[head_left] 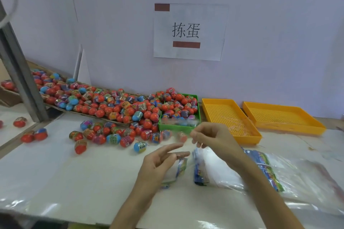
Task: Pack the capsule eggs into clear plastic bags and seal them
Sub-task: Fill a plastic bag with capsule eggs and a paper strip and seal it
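Grip status: my right hand (pixel 210 135) raised above surface (pixel 74 173), fingertips pinched on blurred clear plastic bag (pixel 178 126). My left hand (pixel 160 161) below it, fingers straight and apart, holding nothing I can confirm. Capsule eggs (pixel 115 106) heaped along back wall, spilling into green tray (pixel 178 127); loose ones scattered on surface at left. Two yellow trays (pixel 230 117) at right rear edge. Bag stack (pixel 264 169) right of hands. Open room: near-left surface.

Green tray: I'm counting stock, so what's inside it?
The green tray is heaped with capsule eggs, mostly red. A blurred clear bag covers its front; its floor is hidden.
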The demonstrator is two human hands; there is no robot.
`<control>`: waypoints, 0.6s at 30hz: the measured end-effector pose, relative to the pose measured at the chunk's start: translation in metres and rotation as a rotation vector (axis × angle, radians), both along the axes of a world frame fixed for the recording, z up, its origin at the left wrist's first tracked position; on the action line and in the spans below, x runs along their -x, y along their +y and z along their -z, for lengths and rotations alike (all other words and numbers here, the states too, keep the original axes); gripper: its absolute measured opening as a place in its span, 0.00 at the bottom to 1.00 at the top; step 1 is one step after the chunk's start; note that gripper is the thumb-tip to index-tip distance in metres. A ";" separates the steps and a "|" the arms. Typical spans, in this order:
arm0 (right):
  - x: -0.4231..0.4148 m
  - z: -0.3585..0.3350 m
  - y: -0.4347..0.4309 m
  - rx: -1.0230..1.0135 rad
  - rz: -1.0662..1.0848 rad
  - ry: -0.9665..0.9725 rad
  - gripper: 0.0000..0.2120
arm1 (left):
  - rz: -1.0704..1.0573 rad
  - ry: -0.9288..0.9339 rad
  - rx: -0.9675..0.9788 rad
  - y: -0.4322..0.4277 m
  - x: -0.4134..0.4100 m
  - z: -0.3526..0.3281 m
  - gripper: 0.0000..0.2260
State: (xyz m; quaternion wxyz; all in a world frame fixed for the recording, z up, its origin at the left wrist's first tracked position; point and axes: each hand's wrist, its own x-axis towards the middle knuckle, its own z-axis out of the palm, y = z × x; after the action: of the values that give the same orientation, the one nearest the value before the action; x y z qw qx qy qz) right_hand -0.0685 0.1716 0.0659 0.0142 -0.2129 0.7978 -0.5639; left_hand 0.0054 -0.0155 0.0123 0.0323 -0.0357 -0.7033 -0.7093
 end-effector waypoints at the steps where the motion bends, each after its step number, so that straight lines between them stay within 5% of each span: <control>1: 0.000 0.004 0.001 0.063 0.006 -0.005 0.09 | -0.018 0.016 -0.010 0.000 0.001 0.000 0.11; 6: -0.001 0.020 -0.001 0.307 0.028 -0.031 0.05 | -0.109 0.094 0.010 0.000 0.005 0.005 0.08; 11: 0.002 0.022 0.003 0.541 -0.084 -0.260 0.05 | 0.122 -0.065 -0.267 -0.003 0.001 0.006 0.33; 18: -0.005 0.037 -0.009 0.173 -0.041 -0.208 0.04 | -0.011 -0.082 -0.340 0.000 0.007 0.003 0.23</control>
State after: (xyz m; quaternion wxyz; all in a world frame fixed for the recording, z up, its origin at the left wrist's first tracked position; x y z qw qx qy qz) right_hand -0.0631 0.1625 0.0292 0.0900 -0.1699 0.7358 -0.6493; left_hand -0.0015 -0.0159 0.0096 0.0132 0.0033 -0.5742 -0.8186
